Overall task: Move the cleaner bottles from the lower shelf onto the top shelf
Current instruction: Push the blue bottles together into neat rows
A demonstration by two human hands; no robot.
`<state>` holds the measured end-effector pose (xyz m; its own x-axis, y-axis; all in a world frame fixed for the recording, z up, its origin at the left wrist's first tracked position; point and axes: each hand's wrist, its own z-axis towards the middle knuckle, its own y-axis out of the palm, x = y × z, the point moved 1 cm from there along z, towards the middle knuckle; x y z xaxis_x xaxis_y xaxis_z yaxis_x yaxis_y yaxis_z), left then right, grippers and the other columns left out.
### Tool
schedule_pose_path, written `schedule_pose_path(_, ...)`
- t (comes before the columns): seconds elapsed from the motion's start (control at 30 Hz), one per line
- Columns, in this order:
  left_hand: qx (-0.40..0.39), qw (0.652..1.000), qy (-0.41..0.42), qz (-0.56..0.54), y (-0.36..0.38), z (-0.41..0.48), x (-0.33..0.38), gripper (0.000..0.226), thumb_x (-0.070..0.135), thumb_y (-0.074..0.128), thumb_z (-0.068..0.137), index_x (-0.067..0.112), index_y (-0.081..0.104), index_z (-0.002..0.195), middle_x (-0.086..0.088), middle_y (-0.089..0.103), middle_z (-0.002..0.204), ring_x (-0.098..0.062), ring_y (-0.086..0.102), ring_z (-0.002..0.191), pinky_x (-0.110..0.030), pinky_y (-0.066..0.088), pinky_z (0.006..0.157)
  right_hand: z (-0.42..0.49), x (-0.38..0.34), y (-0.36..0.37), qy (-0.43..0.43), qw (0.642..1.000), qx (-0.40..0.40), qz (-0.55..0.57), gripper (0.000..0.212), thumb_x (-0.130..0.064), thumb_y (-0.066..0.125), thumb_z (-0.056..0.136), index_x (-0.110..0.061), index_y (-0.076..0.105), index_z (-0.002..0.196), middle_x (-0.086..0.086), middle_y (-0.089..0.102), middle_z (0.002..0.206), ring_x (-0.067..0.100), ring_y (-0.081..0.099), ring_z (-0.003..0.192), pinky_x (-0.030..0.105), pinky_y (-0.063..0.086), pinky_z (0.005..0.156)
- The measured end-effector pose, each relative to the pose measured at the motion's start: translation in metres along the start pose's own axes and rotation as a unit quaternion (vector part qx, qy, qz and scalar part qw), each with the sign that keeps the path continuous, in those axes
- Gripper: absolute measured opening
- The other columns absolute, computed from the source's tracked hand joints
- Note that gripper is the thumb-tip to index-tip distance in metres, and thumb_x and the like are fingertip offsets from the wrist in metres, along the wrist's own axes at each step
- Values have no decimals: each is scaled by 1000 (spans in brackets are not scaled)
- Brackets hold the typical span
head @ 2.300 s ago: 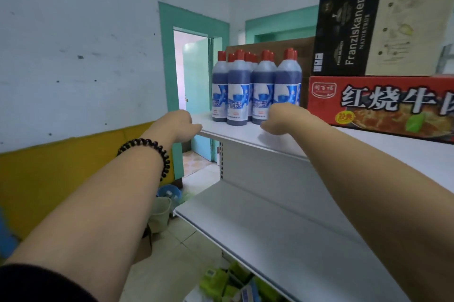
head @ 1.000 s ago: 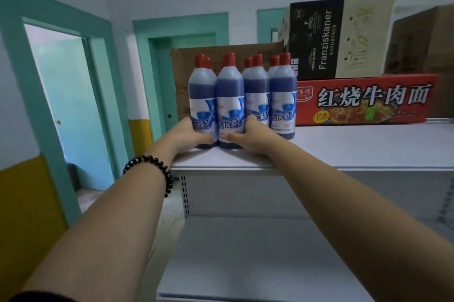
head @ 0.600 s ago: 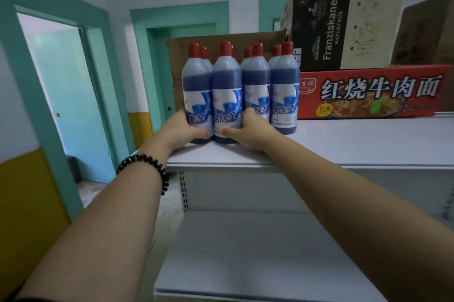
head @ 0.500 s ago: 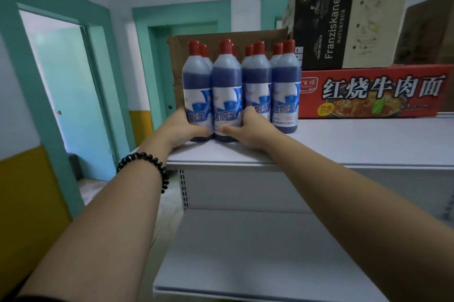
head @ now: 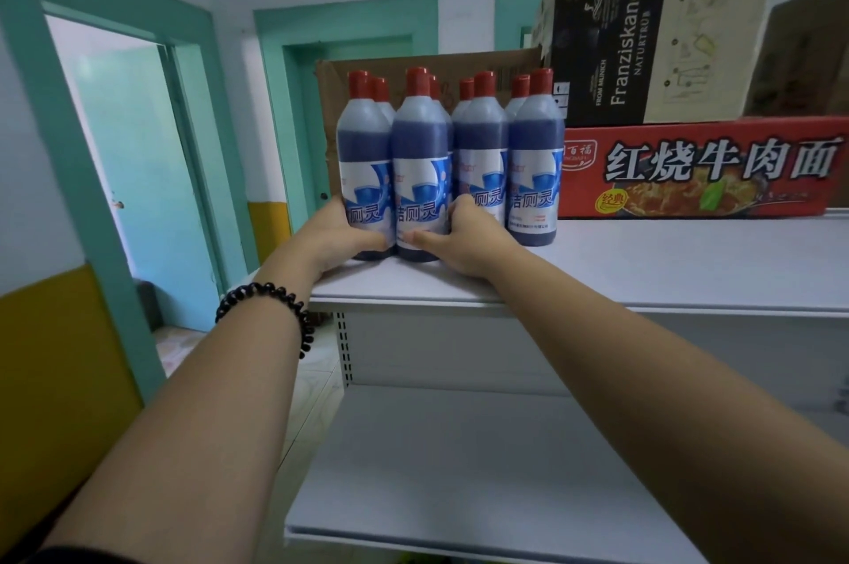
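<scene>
Down at the bottom, the lower shelf (head: 482, 471) lies pale grey under both forearms, its front lip running across the foot of the view. On the left wrist sits a black bead bracelet (head: 271, 306), just short of the top shelf's front edge.

Up on the top shelf (head: 666, 269), near its left end and close to the front edge, both hands are on the bottles. The left hand (head: 337, 237) wraps the base of the leftmost front cleaner bottle (head: 363, 177), fingers curled round its outer side and thumb lying across the label. The right hand (head: 464, 242) cups the base of the second front bottle (head: 420, 177) from its right, thumb pressed on the lower label, fingers tucked in between it and the third front bottle (head: 482, 168). Both bottles stand upright, feet on the shelf board.

The whole cluster of cleaner bottles (head: 535, 168) stands in two rows, red caps up, dark blue liquid above blue-and-white labels, each touching its neighbour.

Just right of them, touching or nearly so, lies a long red noodle carton (head: 703, 168), reaching off toward the shelf's right end. On top of it rests a black Franziskaner carton (head: 611, 44). Behind the bottles stands a plain brown cardboard box (head: 459, 63).

Further back are teal door frames (head: 271, 58) in a pale wall, with a yellow band low down.
</scene>
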<state>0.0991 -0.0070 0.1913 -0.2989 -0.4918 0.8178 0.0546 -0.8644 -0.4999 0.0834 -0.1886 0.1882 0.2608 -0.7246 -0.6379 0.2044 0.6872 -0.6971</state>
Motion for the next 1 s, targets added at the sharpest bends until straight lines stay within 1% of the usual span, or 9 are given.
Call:
schedule_pose_path(0.13, -4, 1000, -6, 12, 0, 2, -2, 58, 18, 85, 77, 28, 46, 119, 13, 62, 104, -5, 60, 95, -38, 45, 97, 0, 1, -1, 2, 1000, -2, 9, 70, -51, 74, 85, -11, 42, 132, 6, 56, 134, 23, 54, 118, 35, 47, 95)
schedule_pose_path(0.2, -3, 1000, -5, 30, 0, 4, -3, 61, 20, 85, 76, 29, 45, 122, 13, 62, 106, -5, 59, 96, -38, 45, 99, -1, 1, 0, 1, 1000, -3, 12, 69, -50, 74, 85, -11, 42, 132, 5, 56, 135, 22, 54, 118, 33, 46, 93)
schedule_pose_path(0.47, 5, 999, -7, 31, 1, 7, -4, 60, 17, 85, 75, 30, 47, 120, 13, 63, 104, -6, 60, 95, -36, 46, 94, 1, 1, 1, -2, 1000, -1, -7, 70, -53, 72, 85, -13, 40, 133, 7, 55, 137, 25, 53, 122, 41, 48, 101)
schedule_pose_path(0.57, 7, 1000, -13, 18, 2, 7, -2, 59, 15, 84, 75, 29, 47, 119, 13, 62, 103, -6, 59, 93, -36, 44, 92, 0, 0, 2, -6, 1000, -4, -17, 68, -52, 71, 86, -13, 40, 132, 6, 56, 136, 25, 54, 121, 39, 48, 98)
schedule_pose_path(0.7, 9, 1000, -16, 24, 1, 7, -4, 61, 14, 85, 74, 28, 48, 121, 9, 65, 107, -9, 62, 97, -38, 47, 96, 0, -1, 3, -9, 1000, 5, -29, 66, -53, 71, 86, -13, 41, 131, 6, 59, 133, 25, 57, 118, 41, 50, 97)
schedule_pose_path(0.8, 10, 1000, -14, 19, 1, 5, -3, 59, 14, 85, 75, 29, 48, 119, 10, 64, 106, -8, 61, 96, -39, 47, 96, -3, 0, 2, -16, 1000, 3, -25, 61, -57, 71, 84, -15, 48, 122, 3, 63, 121, 22, 60, 108, 41, 53, 93)
schedule_pose_path(0.87, 6, 1000, -19, 12, 2, 5, -2, 59, 13, 84, 75, 29, 48, 119, 10, 64, 106, -8, 61, 96, -39, 46, 97, -6, 3, -6, -12, 1000, 4, -21, 50, -57, 71, 84, -16, 53, 107, -1, 65, 102, 18, 62, 95, 38, 55, 85)
schedule_pose_path(0.93, 3, 1000, -25, 6, 1, 4, -2, 57, 11, 84, 75, 28, 50, 117, 8, 65, 107, -10, 62, 97, -41, 48, 98, -4, 15, -21, 4, 999, 24, -38, 44, -53, 72, 85, -11, 61, 93, 1, 67, 88, 17, 62, 82, 38, 55, 77)
schedule_pose_path(1.0, 3, 1000, -23, 0, 1, 5, -1, 55, 10, 85, 74, 28, 53, 115, 6, 67, 108, -13, 64, 99, -41, 49, 98, 1, 34, -42, 32, 996, 38, -71, 39, -47, 74, 84, -9, 66, 91, 3, 69, 86, 18, 63, 79, 37, 56, 72)
